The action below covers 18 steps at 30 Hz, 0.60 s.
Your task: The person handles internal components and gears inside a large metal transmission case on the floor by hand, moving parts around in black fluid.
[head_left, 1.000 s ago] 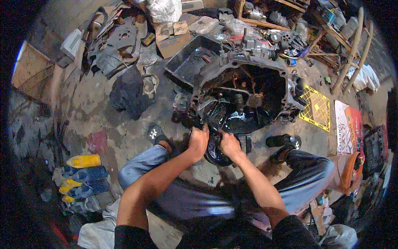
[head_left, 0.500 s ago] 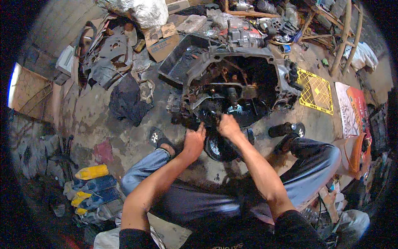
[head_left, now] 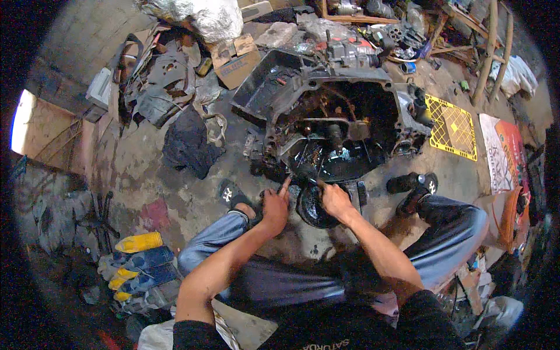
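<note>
A large, dark, greasy metal engine or gearbox casing lies on the floor, its open hollow toward me. Wet black fluid shines in its lower part. Below its front edge stands a round black pan with glossy liquid. My right hand is closed in a fist above the pan's right side, around a small dark thing whose kind I cannot make out. My left hand is left of the pan, index finger stretched toward the casing's lower left edge, other fingers partly bent; it appears to hold nothing.
Behind the casing sit a black tray and a smaller metal assembly. A yellow plastic grate lies right, a dark cloth left. Yellow-and-blue bottles lie near my left knee. My legs flank the pan.
My right hand has drawn back from the casing's front edge to above the pan. The left hand has come slightly nearer to me. The whole view has shifted a little.
</note>
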Each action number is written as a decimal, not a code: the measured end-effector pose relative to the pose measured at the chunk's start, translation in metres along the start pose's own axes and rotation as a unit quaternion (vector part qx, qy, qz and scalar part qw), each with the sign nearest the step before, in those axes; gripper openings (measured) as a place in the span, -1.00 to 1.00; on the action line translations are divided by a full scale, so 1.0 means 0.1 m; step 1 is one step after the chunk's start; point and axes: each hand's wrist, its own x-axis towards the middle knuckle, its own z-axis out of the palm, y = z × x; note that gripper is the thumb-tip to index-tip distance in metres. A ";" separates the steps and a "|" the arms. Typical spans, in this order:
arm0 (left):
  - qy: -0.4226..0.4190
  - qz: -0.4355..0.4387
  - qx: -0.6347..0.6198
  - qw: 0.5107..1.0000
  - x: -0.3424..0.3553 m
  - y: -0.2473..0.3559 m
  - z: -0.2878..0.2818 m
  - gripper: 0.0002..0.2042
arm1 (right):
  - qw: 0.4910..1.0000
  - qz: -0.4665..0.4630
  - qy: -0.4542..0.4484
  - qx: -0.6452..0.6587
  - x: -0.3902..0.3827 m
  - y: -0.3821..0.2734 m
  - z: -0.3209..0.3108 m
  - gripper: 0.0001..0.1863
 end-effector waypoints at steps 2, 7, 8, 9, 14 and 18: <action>-0.078 -0.014 -0.020 0.997 0.02 0.00 0.01 -0.55 | 0.999 0.004 -0.014 -0.047 0.01 0.16 -0.10 -0.62; -0.057 -0.007 -0.035 0.998 0.00 -0.05 -0.05 -0.51 | 0.996 -0.027 0.039 -0.073 0.39 0.05 -0.12 -0.67; -0.025 -0.004 -0.066 0.998 -0.04 -0.08 -0.05 -0.49 | 0.994 -0.030 0.031 -0.102 0.23 -0.12 -0.11 -0.67; 0.007 -0.001 -0.096 0.995 -0.08 -0.12 -0.05 -0.48 | 0.996 -0.044 0.037 -0.073 0.12 -0.11 -0.03 -0.67; 0.215 0.039 -0.204 0.954 -0.07 -0.33 -0.60 -0.34 | 0.996 -0.020 0.002 -0.089 0.12 0.21 -0.17 -0.70; 0.263 -0.046 -0.155 0.951 -0.03 -0.45 -0.78 -0.26 | 0.994 -0.013 0.106 -0.020 0.32 -0.12 -0.17 -0.70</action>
